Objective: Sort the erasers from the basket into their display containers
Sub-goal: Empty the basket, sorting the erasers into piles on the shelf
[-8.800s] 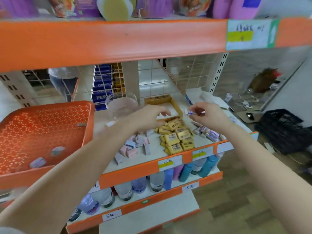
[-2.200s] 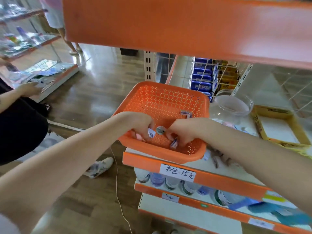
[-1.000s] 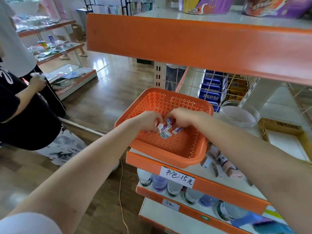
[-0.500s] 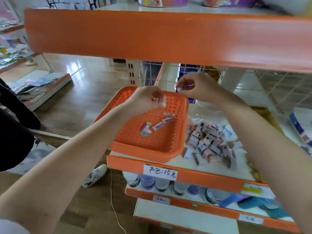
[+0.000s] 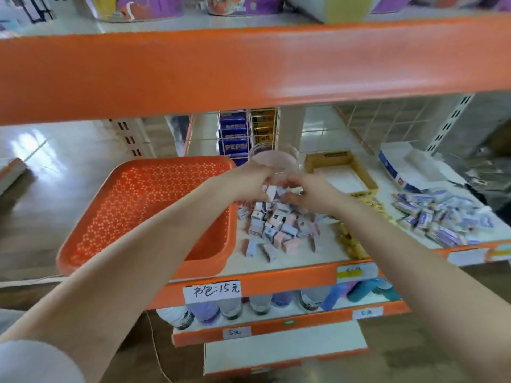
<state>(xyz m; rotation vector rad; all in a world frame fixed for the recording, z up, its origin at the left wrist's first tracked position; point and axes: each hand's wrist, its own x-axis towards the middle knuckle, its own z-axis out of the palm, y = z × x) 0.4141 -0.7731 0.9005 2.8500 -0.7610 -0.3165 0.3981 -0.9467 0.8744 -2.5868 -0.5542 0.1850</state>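
Observation:
The orange perforated basket [image 5: 138,194] sits on the left end of the shelf, and no erasers show in the part my left forearm leaves uncovered. Both hands hover together just right of it, above a loose pile of pink and pale-blue erasers [image 5: 276,230]. My left hand [image 5: 246,181] has its fingers curled round small wrapped erasers [image 5: 272,191] that show between the two hands. My right hand [image 5: 315,196] pinches at the same cluster. Motion blur hides the exact grip.
A glass bowl [image 5: 276,157] and an open yellow cardboard box [image 5: 341,168] stand behind the hands. Yellow erasers [image 5: 352,244] lie under my right forearm, purple-white ones [image 5: 437,217] farther right by a white-blue box [image 5: 401,167]. An orange shelf beam [image 5: 249,67] hangs overhead.
Both hands have left the basket and moved right and down, carrying erasers over the pink pile. The erasers lying in the basket half a second ago no longer show.

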